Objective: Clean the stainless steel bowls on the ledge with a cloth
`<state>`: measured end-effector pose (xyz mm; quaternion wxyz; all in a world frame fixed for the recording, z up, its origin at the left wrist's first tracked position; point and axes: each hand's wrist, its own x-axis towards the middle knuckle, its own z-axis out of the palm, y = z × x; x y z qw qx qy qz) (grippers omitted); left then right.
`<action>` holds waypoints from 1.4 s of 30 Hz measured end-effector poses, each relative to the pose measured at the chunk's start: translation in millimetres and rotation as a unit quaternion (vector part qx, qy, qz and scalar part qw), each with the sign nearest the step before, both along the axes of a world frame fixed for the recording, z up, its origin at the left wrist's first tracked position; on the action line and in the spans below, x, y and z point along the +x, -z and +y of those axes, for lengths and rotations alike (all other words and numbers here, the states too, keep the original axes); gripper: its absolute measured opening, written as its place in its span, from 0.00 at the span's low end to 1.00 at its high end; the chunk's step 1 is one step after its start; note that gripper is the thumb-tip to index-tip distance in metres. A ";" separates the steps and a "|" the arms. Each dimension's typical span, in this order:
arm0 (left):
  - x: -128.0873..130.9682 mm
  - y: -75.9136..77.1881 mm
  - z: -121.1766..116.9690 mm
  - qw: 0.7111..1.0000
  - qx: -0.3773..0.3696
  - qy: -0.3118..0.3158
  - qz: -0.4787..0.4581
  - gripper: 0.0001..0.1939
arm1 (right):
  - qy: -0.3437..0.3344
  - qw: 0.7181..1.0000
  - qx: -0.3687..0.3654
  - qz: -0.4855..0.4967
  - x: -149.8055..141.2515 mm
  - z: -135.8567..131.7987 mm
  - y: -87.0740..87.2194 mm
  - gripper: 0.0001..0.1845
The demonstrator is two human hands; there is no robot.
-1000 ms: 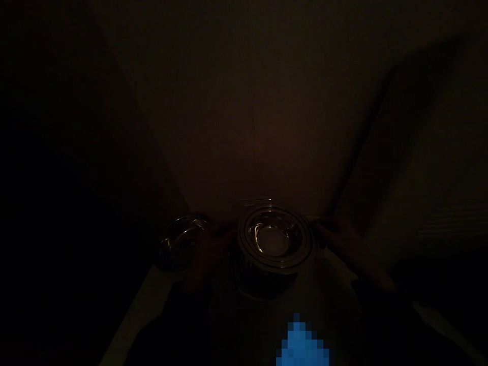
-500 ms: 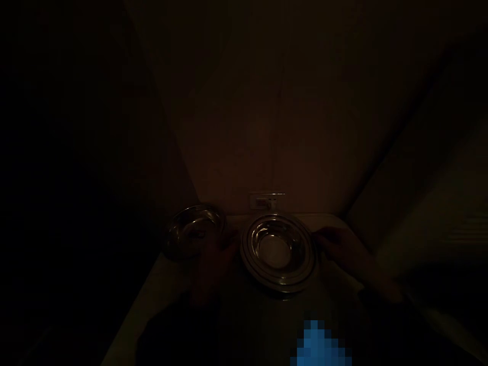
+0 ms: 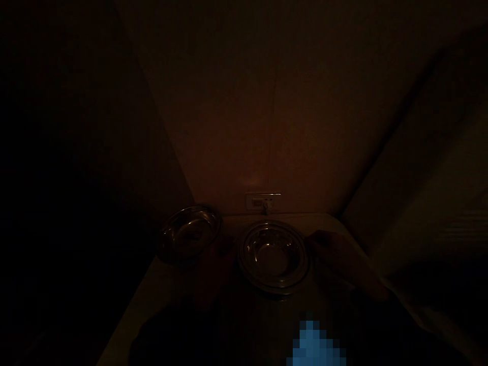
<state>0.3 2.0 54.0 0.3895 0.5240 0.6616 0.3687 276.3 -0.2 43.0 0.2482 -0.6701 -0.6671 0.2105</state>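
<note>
The view is very dark. In the middle, a round shiny metal bowl (image 3: 272,259) with a wide rim sits on the table; several nested rims show, like a stack. My right hand (image 3: 335,251) is at its right edge, with fingers closed at the rim. My left hand (image 3: 213,267) is a dim shape between this bowl and a second metal bowl (image 3: 190,231) on the left. Its fingers are lost in shadow. Something dark that I cannot make out lies inside the left bowl.
A pale table (image 3: 133,300) runs back to a wall (image 3: 232,147). A socket plate (image 3: 263,202) with something plugged in sits low on the wall, just behind the middle bowl. A blue pixelated patch (image 3: 314,345) covers the bottom.
The whole view has shifted slightly. The middle bowl looks a little lower and flatter, and its inside is darker. Both hands stay beside it.
</note>
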 end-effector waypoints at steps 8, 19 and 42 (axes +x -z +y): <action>-0.9 4.1 -2.2 1.000 -0.008 0.004 0.012 0.22 | 0.001 0.999 -0.017 -0.028 -4.2 -2.6 1.3 0.17; 3.2 1.7 -3.1 1.000 -0.008 -0.011 0.021 0.23 | 0.002 0.999 -0.022 -0.040 -4.0 -4.2 5.3 0.15; -2.6 18.3 2.6 0.997 -0.020 0.071 0.027 0.19 | -0.067 0.994 0.010 0.084 -4.7 -2.6 12.3 0.20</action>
